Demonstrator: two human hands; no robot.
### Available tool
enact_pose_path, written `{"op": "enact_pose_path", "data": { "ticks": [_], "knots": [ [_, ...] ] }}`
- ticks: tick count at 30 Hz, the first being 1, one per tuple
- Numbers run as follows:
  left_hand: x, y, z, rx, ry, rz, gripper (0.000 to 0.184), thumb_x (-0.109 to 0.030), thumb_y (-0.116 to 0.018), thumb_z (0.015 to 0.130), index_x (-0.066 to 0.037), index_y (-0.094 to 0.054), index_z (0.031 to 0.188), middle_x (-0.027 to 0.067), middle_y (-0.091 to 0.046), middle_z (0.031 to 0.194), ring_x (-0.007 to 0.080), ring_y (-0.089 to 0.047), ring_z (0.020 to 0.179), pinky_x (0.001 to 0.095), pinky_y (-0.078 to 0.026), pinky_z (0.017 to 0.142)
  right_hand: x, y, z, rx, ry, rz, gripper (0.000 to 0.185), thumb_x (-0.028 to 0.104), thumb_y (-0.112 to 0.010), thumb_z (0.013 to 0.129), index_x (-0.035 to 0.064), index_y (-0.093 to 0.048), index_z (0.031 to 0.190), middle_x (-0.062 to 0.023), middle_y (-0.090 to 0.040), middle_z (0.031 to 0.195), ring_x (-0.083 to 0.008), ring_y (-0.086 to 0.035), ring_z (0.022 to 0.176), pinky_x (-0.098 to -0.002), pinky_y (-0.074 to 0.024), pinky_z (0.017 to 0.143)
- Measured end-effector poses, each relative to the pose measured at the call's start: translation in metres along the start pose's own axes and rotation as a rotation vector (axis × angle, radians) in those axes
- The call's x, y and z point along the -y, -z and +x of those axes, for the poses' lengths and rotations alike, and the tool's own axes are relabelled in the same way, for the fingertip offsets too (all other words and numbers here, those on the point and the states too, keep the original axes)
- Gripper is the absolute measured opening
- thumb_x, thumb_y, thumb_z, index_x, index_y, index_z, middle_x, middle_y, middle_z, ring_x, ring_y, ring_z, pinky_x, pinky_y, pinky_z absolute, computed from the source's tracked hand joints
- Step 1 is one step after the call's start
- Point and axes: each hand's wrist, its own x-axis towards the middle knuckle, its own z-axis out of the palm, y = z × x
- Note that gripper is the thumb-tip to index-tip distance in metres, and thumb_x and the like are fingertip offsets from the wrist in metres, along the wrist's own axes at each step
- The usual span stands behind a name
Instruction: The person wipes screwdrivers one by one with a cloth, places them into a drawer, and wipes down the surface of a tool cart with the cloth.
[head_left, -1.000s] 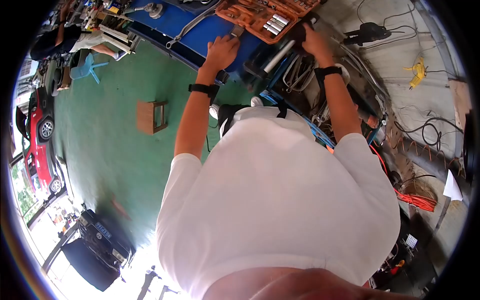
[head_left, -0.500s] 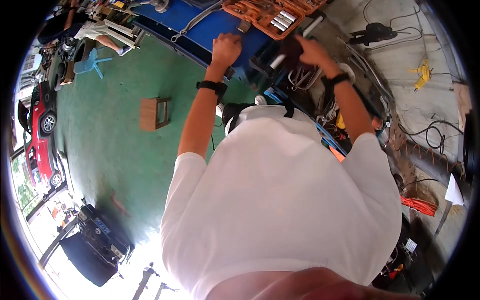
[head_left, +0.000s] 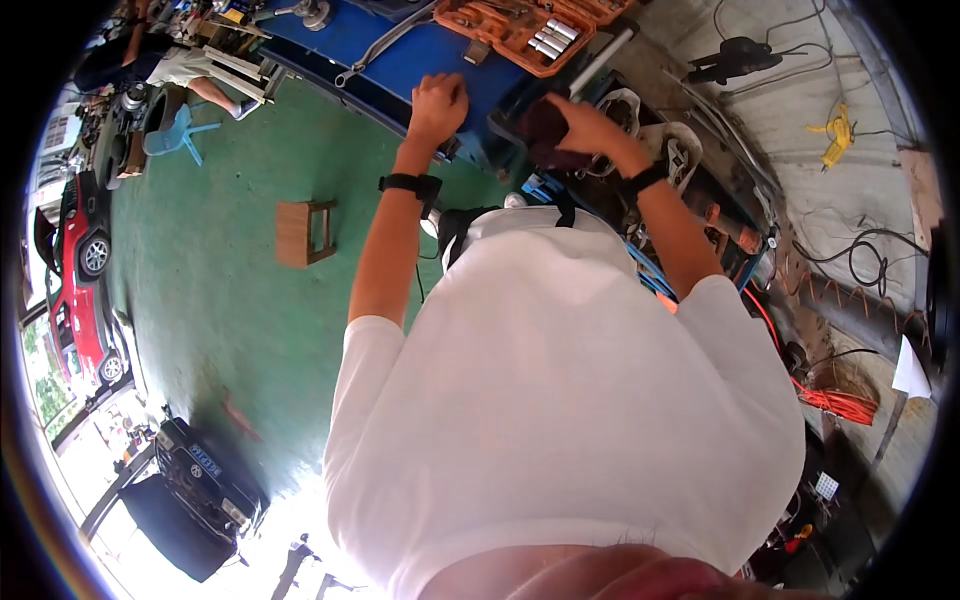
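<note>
My right hand [head_left: 592,130] grips a dark maroon cloth [head_left: 545,132] at the right end of the blue workbench [head_left: 390,75]. With fingers curled, my left hand [head_left: 438,105] is at the bench's near edge; whatever it may hold is hidden. Beyond my hands an orange tool case [head_left: 505,42] lies open, with several silver sockets [head_left: 553,40] in it. A small brown block [head_left: 476,52] is by the case's near edge. To the left of the case, a long wrench [head_left: 385,42] lies across the bench top.
A wooden stool [head_left: 294,234] and a blue plastic stool [head_left: 180,137] stand on the green floor. Cluttered parts and a white bag [head_left: 680,155] lie to my right. A person [head_left: 125,60] is at the far left. A red car [head_left: 82,285] stands beyond.
My right hand has moved left and nearer to the bench corner with the maroon cloth. My left hand stays curled at the bench edge. The view has shifted slightly.
</note>
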Motion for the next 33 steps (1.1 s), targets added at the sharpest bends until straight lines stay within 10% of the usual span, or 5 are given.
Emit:
{"op": "enact_pose_path", "data": {
  "ticks": [5, 12, 18, 25, 33],
  "knots": [
    [-0.002, 0.021, 0.003, 0.163, -0.001, -0.082, 0.019, -0.012, -0.065, 0.074, -0.013, -0.067, 0.092, 0.0061, -0.060, 0.078, 0.0312, -0.056, 0.083, 0.0445, -0.045, 0.073, -0.016, -0.016, -0.012, -0.142, 0.280, 0.360, 0.071, 0.009, -0.071, 0.071, 0.0222, -0.047, 0.137, -0.0208, -0.068, 0.108, -0.0418, -0.065, 0.100, -0.0477, -0.0518, 0.085],
    [0.007, 0.026, 0.005, 0.275, -0.056, -0.148, 0.019, -0.018, -0.070, 0.073, -0.018, -0.068, 0.092, 0.0042, -0.057, 0.083, 0.0285, -0.054, 0.087, 0.0416, -0.042, 0.078, -0.146, 0.039, 0.037, -0.447, 0.330, -0.077, 0.081, 0.004, -0.061, 0.073, 0.0249, -0.038, 0.147, -0.0205, -0.069, 0.098, -0.0414, -0.067, 0.089, -0.0494, -0.0522, 0.078],
    [0.003, 0.017, 0.002, 0.201, -0.037, -0.026, 0.017, -0.024, -0.070, 0.074, -0.020, -0.067, 0.090, 0.0028, -0.056, 0.085, 0.0282, -0.053, 0.089, 0.0425, -0.040, 0.081, -0.096, 0.036, 0.029, -0.437, -0.262, -0.209, 0.085, 0.012, -0.066, 0.074, 0.0231, -0.033, 0.151, -0.0239, -0.068, 0.098, -0.0422, -0.067, 0.092, -0.0511, -0.0545, 0.079],
    [0.002, 0.016, 0.000, 0.184, -0.016, 0.005, 0.015, -0.025, -0.070, 0.074, -0.019, -0.065, 0.088, 0.0022, -0.057, 0.085, 0.0286, -0.053, 0.089, 0.0425, -0.040, 0.081, 0.046, -0.027, -0.026, -0.039, -0.249, -0.124, 0.082, 0.016, -0.066, 0.074, 0.0336, -0.034, 0.147, -0.0195, -0.070, 0.092, -0.0422, -0.068, 0.087, -0.0538, -0.0562, 0.076],
    [-0.001, 0.017, 0.000, 0.147, 0.004, -0.011, 0.021, -0.024, -0.071, 0.072, -0.017, -0.064, 0.091, 0.0037, -0.059, 0.089, 0.0299, -0.054, 0.092, 0.0440, -0.041, 0.081, -0.076, 0.036, 0.016, -0.174, -0.167, -0.413, 0.080, 0.012, -0.063, 0.080, 0.0276, -0.030, 0.151, -0.0198, -0.070, 0.096, -0.0415, -0.068, 0.091, -0.0518, -0.0556, 0.080]
  ]
}}
